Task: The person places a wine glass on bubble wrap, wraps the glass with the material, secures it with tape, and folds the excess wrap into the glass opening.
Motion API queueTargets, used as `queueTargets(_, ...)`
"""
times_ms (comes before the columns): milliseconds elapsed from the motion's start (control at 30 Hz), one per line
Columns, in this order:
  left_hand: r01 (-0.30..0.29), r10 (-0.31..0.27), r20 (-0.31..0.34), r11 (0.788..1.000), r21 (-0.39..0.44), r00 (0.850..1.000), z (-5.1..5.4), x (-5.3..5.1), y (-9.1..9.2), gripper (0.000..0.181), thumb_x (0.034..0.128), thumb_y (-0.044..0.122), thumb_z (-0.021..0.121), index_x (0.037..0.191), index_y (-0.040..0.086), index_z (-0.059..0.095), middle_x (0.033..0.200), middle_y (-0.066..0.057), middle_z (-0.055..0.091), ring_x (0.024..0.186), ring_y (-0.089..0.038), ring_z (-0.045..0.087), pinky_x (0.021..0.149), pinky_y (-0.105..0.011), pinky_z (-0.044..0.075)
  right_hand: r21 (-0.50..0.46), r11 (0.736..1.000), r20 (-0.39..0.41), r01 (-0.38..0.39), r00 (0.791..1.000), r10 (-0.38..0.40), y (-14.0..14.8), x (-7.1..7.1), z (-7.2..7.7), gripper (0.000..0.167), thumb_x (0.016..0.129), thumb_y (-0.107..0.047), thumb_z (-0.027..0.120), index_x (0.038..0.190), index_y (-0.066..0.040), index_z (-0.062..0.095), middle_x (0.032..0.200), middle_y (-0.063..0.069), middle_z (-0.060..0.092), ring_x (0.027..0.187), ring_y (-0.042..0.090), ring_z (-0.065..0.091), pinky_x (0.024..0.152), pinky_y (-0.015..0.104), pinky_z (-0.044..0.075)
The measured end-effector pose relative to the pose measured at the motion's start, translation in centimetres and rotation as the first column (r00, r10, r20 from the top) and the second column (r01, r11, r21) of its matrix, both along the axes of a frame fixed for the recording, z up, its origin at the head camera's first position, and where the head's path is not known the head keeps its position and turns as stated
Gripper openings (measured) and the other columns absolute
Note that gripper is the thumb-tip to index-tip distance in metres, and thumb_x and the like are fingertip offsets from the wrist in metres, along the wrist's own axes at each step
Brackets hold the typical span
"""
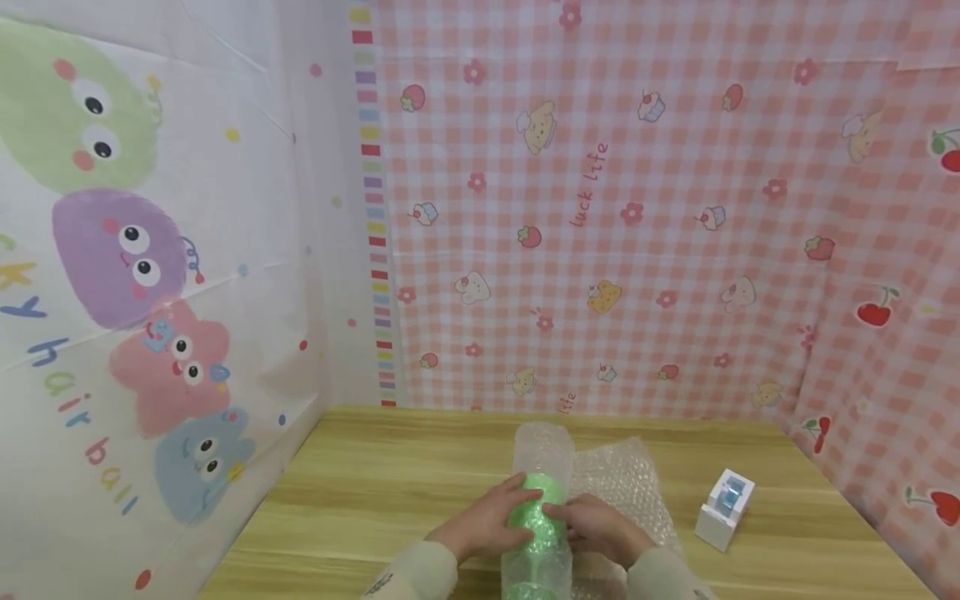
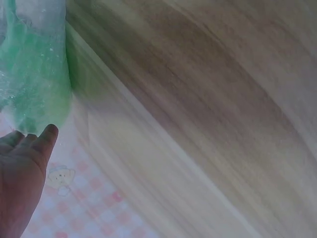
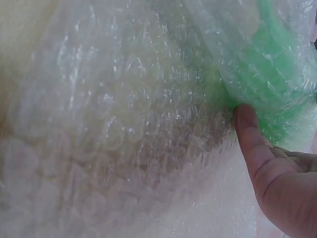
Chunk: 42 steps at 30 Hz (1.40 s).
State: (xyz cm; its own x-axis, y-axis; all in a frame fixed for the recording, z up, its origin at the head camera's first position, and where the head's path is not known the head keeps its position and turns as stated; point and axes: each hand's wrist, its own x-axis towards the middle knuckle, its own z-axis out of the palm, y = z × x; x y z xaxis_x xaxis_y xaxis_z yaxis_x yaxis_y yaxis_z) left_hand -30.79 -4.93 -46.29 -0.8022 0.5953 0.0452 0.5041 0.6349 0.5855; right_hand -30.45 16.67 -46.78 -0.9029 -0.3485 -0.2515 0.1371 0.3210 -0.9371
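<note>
A green object (image 1: 536,521) of unclear kind lies rolled in clear bubble wrap (image 1: 543,446) near the table's front. Its wrapped length runs away from me, and a second green part shows at the near end. My left hand (image 1: 487,517) holds the roll from the left, fingers across its top. From the right, my right hand (image 1: 600,527) grips it, one digit on top and the others partly hidden. A loose sheet of bubble wrap spreads out to the right, under the right hand. The right wrist view shows a finger (image 3: 247,124) against the wrap's edge.
A white tape dispenser (image 1: 725,508) with a bluish roll stands on the wood-grain table (image 1: 390,467), right of the loose wrap. Behind the table hangs a pink checked cloth (image 1: 600,208). A white cloth with cartoon figures (image 1: 180,358) borders the left side.
</note>
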Motion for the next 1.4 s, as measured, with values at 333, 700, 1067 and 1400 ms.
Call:
queueTargets(333, -0.006, -0.002, 0.116, 0.998, 0.067, 0.993, 0.0, -0.7, -0.4, 0.059, 0.0863, 0.011, 0.071, 0.141, 0.023, 0.054, 0.162, -0.008, 0.025, 0.145, -0.033, 0.028, 0.113, -0.057, 0.030, -0.071, 0.997, 0.023, -0.009, 1.000, 0.010, -0.2, 0.3, -0.3, 0.045, 0.100, -0.032, 0.057, 0.114, 0.010, 0.062, 0.100, 0.010, 0.071, 0.095, 0.025, 0.069, 0.085, 0.045, 0.056)
queueTargets(700, -0.073, 0.056, 0.164, 0.993, 0.095, 0.985, 0.4, -0.7, -0.8, 0.060, 0.0809, 0.004, 0.073, 0.134, 0.026, 0.059, 0.161, -0.006, 0.026, 0.144, -0.036, 0.029, 0.112, -0.059, 0.029, -0.110, 0.994, 0.047, 0.004, 0.999, 0.001, -0.8, -0.2, -0.8, 0.057, 0.099, -0.035, 0.061, 0.121, 0.017, 0.053, 0.101, 0.011, 0.070, 0.095, 0.025, 0.068, 0.086, 0.043, 0.056)
queueTargets(1067, -0.034, 0.022, 0.123, 0.995, 0.097, 0.992, 0.3, 0.0, -1.0, 0.060, 0.0842, 0.009, 0.074, 0.139, 0.023, 0.055, 0.161, -0.010, 0.025, 0.144, -0.035, 0.029, 0.113, -0.059, 0.027, -0.292, 0.949, 0.141, -0.116, 0.977, 0.162, 0.0, -0.8, -1.6, 0.074, 0.102, -0.029, 0.055, 0.150, 0.011, 0.014, 0.126, 0.021, 0.059, 0.116, 0.038, 0.058, 0.099, 0.055, 0.047)
queueTargets(1400, 0.005, -0.006, -0.054, 1.000, -0.021, 0.999, 0.6, 0.1, -0.6, 0.060, 0.0792, 0.015, 0.076, 0.136, 0.018, 0.055, 0.156, -0.013, 0.034, 0.139, -0.032, 0.037, 0.110, -0.049, 0.037, -0.158, 0.980, 0.081, -0.125, 0.987, 0.139, -0.2, -1.2, -1.0, 0.061, 0.101, -0.027, 0.056, 0.140, 0.014, 0.035, 0.114, 0.015, 0.066, 0.108, 0.029, 0.062, 0.097, 0.051, 0.049)
